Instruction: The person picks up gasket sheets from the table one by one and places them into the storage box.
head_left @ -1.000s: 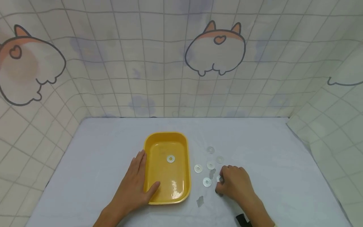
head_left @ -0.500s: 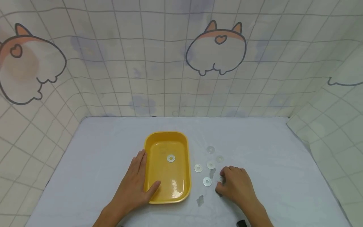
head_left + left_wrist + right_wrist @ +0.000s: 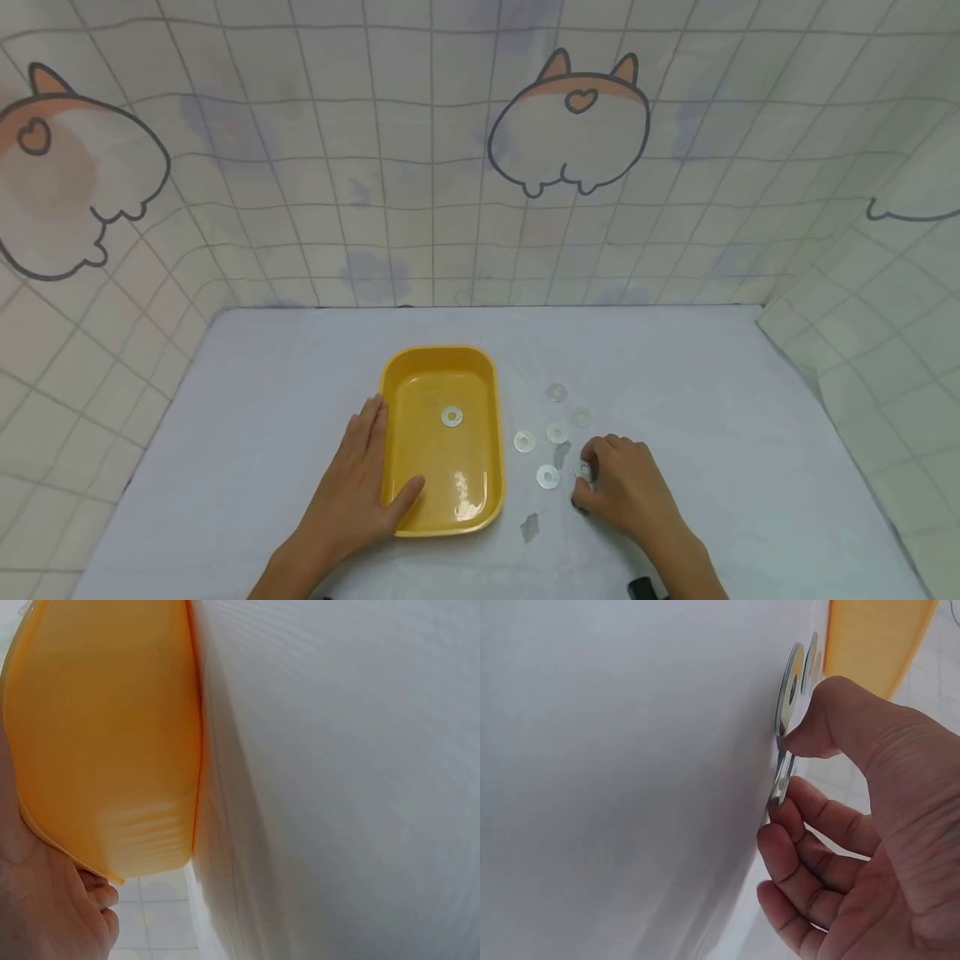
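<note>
Right grip [image 3: 621, 483]: thumb and fingertips curled round one washer [image 3: 577, 472], which sits low against desk [image 3: 690, 375]; how firm pinch is, hard to tell from these angles. Left grip [image 3: 351, 498]: fingers straight along outer side of yellow tray [image 3: 431, 467], thumb over rim, apparently steadying. Five loose washers [image 3: 542, 477] lie left of and beyond right grip; another washer [image 3: 445, 417] inside tray, just right of left grip. Step in hand looks like pickup. Next move calls for purchase on thin edge, then clean lift.

The left hand [image 3: 356, 490] lies outstretched; the right hand [image 3: 624, 485] seemingly pinches.
</note>
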The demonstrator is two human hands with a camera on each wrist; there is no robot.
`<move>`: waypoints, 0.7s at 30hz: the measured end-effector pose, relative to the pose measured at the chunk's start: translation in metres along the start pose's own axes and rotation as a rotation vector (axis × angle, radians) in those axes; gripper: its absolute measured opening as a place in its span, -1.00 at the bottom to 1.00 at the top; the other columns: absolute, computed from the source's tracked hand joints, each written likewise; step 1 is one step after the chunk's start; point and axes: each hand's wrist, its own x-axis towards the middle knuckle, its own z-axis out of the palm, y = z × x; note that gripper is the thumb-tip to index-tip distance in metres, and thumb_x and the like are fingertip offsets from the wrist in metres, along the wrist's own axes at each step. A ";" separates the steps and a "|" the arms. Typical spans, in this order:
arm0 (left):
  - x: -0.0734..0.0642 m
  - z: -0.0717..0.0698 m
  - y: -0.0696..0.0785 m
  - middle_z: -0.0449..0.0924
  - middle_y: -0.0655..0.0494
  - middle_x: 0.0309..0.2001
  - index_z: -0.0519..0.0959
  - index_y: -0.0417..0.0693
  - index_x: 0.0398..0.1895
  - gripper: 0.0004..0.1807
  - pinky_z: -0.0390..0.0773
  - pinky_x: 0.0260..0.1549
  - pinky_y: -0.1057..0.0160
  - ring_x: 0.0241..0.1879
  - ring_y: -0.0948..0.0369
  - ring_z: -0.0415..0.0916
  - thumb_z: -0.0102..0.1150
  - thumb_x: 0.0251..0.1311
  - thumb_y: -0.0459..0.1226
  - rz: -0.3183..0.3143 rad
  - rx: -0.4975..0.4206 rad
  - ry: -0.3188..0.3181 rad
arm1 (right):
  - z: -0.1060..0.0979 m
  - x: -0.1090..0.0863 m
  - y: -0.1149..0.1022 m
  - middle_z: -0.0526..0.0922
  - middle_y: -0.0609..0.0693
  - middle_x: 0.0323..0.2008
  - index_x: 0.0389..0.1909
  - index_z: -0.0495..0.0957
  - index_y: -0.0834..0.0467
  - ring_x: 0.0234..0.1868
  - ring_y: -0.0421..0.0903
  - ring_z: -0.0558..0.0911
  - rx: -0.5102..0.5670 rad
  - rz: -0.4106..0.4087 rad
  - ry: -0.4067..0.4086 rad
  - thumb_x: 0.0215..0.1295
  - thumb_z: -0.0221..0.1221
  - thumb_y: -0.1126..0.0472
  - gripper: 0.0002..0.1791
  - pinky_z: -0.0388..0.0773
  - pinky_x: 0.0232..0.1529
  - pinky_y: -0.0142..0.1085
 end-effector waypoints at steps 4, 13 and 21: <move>-0.001 -0.001 0.000 -0.05 -0.27 0.70 -0.05 -0.42 0.67 0.16 -0.55 0.65 0.43 0.68 -0.13 0.00 0.26 0.31 0.15 0.000 0.007 0.001 | -0.001 0.001 0.000 0.64 -0.10 -0.45 -0.33 0.69 0.13 -0.38 -0.16 0.48 -0.008 -0.025 -0.006 -0.05 0.43 0.19 -0.78 0.64 -0.05 -0.04; 0.006 0.005 0.002 -0.11 -0.25 0.72 -0.13 -0.37 0.69 0.18 -0.54 0.65 0.44 0.70 -0.13 -0.05 0.23 0.34 0.16 -0.001 -0.013 -0.015 | -0.003 0.002 0.007 0.69 -0.05 -0.40 -0.30 0.71 0.15 -0.33 -0.09 0.56 -0.010 -0.007 -0.013 0.00 0.44 0.19 -0.78 0.66 0.02 0.04; 0.001 0.001 0.000 -0.18 -0.21 0.74 -0.18 -0.32 0.71 0.21 -0.58 0.63 0.47 0.72 -0.11 -0.11 0.22 0.34 0.20 -0.034 -0.026 -0.059 | -0.001 0.001 0.003 0.68 -0.04 -0.38 -0.25 0.71 0.17 -0.31 -0.08 0.55 0.004 0.019 -0.052 0.05 0.43 0.17 -0.76 0.64 0.09 0.05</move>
